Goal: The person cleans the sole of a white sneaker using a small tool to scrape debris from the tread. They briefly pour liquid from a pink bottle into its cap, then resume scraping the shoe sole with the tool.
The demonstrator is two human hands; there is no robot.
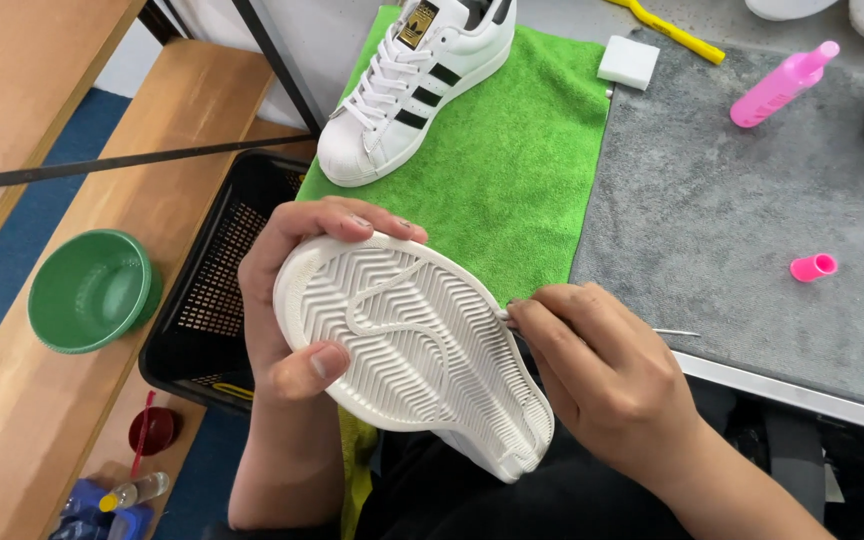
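Grey mat point(752, 200) fills the right of the table, green towel point(512, 150) just left of it, edges touching. Wooden bench point(52, 400) well left of the towel, black crate point(212, 300) between bench and towel.

Second shoe point(407, 85), white with black stripes, sits upright on the towel's far left part, laced and looking clean. Held shoe point(417, 340) is off the towel, over the person's lap at the towel's near edge, turned sole up, toe toward the crate. Sole is white with a zigzag tread; no dirt shows in the grooves, though fine grit would be too small to tell.

Left hand point(287, 300) is wrapped around the toe end, fingers over the far rim, thumb pressed on the tread: firm hold. Right hand point(602, 380) is at the sole's right edge, fingers pinched on a thin metal pick point(677, 332) whose tip is at the rim; the tail sticks out right, over the mat's near edge.

Progress, as a judgement: groove picking under way on this sole, heel end likely left; one shoe seems finished.

Green bowl point(92, 290) on the bench, left of the crate. Pink bottle point(782, 85) lying on the mat's far part, uncapped; pink cap point(812, 267) on the mat nearer in. White sponge point(629, 62) at the mat's far left corner, yellow brush point(667, 30) behind it.
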